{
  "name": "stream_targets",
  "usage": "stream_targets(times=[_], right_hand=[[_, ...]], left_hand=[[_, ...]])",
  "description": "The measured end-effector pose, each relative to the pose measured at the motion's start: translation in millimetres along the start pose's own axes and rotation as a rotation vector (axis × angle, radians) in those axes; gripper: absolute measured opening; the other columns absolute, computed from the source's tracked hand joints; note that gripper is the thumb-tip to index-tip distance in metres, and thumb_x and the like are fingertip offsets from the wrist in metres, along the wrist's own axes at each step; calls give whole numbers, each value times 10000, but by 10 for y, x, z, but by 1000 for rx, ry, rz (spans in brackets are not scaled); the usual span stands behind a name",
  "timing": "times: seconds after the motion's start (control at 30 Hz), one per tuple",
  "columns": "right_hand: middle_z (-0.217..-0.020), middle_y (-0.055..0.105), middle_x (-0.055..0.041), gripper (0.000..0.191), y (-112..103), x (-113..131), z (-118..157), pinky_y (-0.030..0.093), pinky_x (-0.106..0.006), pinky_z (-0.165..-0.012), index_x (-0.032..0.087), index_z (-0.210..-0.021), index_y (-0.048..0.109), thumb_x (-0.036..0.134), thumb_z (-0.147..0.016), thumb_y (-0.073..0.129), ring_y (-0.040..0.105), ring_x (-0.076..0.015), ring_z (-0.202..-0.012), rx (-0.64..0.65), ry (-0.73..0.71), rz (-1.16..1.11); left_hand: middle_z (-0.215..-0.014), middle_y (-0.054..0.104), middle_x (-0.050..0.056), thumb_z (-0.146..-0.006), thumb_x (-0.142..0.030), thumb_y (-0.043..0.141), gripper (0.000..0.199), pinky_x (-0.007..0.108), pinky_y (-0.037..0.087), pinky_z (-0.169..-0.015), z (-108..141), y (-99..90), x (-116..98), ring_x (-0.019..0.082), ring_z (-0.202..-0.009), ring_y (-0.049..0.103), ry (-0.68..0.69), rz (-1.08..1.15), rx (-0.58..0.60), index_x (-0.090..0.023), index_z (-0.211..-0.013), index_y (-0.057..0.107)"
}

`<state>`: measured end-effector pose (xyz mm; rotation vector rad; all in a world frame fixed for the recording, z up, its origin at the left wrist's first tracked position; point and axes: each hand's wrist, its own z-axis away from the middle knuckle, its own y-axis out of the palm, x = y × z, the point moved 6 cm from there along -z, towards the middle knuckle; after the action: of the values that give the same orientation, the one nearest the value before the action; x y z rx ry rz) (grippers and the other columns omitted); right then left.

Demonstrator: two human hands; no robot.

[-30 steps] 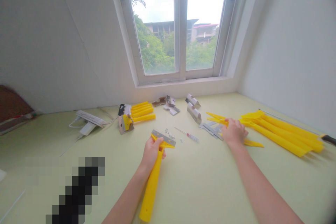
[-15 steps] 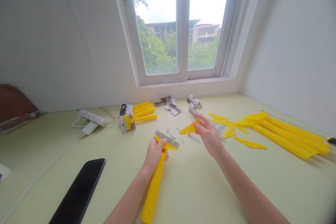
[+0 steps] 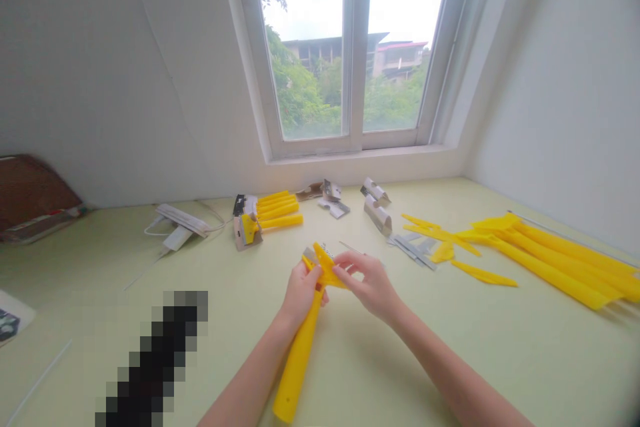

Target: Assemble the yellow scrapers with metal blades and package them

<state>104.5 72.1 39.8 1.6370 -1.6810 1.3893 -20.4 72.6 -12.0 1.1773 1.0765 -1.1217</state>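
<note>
In my left hand is a yellow scraper, gripped round its neck with the long handle slanting down toward me. Part of its grey metal blade shows at the head. My right hand pinches a yellow plastic cover plate and holds it over the blade, tilted across the scraper's head. Fingers hide where the plate and head meet. Just behind the hands lie small metal nuts or screws, partly covered by the plate, and a thin screwdriver shaft.
Loose grey blades, yellow plates and long yellow handles lie at right. Several scrapers with yellow handles rest at back left, near folded card sleeves. A power strip and a pixelated dark object are on the left.
My right hand has moved left and brought the yellow cover plate onto the scraper's head. My left hand keeps its hold. The view has shifted slightly.
</note>
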Motion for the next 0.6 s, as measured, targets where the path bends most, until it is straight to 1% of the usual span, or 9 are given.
stream_targets(times=[0.07,0.1,0.17,0.23,0.27,0.33,0.4,0.5,0.6], right_hand=[[-726,638,-21,154,-23,18,9,450,-275,-620,204,-816,635,270,-786,499,562,-146,-687,-19,-12,87],[-729,637,-25,149,-40,17,9,445,-280,-620,205,-801,637,271,-780,504,560,-156,-710,-40,-14,118],[-793,639,-41,138,-70,-3,3,444,-297,-670,202,-757,639,280,-759,526,552,-180,-807,-75,-16,138],[-870,634,-54,152,-68,-63,-12,445,-307,-713,190,-728,641,303,-740,541,548,-191,-869,-56,19,76],[-872,634,-55,171,-51,-108,-20,449,-304,-707,182,-726,643,320,-735,542,557,-190,-855,-21,61,19],[-792,640,-46,211,-1,-203,-21,453,-287,-648,167,-739,645,351,-729,542,577,-174,-754,70,175,-109],[-711,637,-28,231,34,-264,-3,442,-272,-614,161,-771,647,365,-720,552,574,-158,-682,125,275,-221],[-737,645,-25,243,40,-279,23,426,-271,-654,165,-802,658,372,-704,575,569,-155,-707,133,336,-323],[-737,644,-29,249,45,-266,37,420,-276,-661,161,-778,668,379,-688,587,567,-158,-707,131,355,-344]], left_hand=[[-442,458,-63,-713,-265,446,144,198,331,-302,1,7,11,99,-301,458,-4,-7,9,-148,-796,436],[-448,460,-63,-713,-261,443,138,197,331,-304,2,11,17,96,-301,457,-5,-5,16,-149,-793,435],[-451,449,-69,-710,-256,443,132,195,328,-304,3,15,30,94,-301,457,-12,2,25,-152,-790,433],[-447,434,-77,-706,-261,450,137,195,325,-304,4,14,44,96,-300,459,-25,5,28,-155,-792,433],[-448,433,-77,-704,-267,456,145,196,326,-305,5,15,47,97,-300,460,-30,8,31,-155,-794,434],[-465,451,-71,-703,-282,466,162,199,324,-306,6,21,43,94,-299,456,-28,17,41,-155,-798,434],[-494,477,-58,-703,-294,472,176,198,318,-306,10,34,31,88,-299,451,-21,26,56,-153,-802,434],[-521,498,-49,-703,-314,476,198,196,309,-308,19,53,20,81,-299,445,-16,43,75,-154,-812,434],[-506,490,-50,-709,-350,453,209,202,309,-315,30,54,34,88,-300,447,-31,84,77,-161,-795,432]])
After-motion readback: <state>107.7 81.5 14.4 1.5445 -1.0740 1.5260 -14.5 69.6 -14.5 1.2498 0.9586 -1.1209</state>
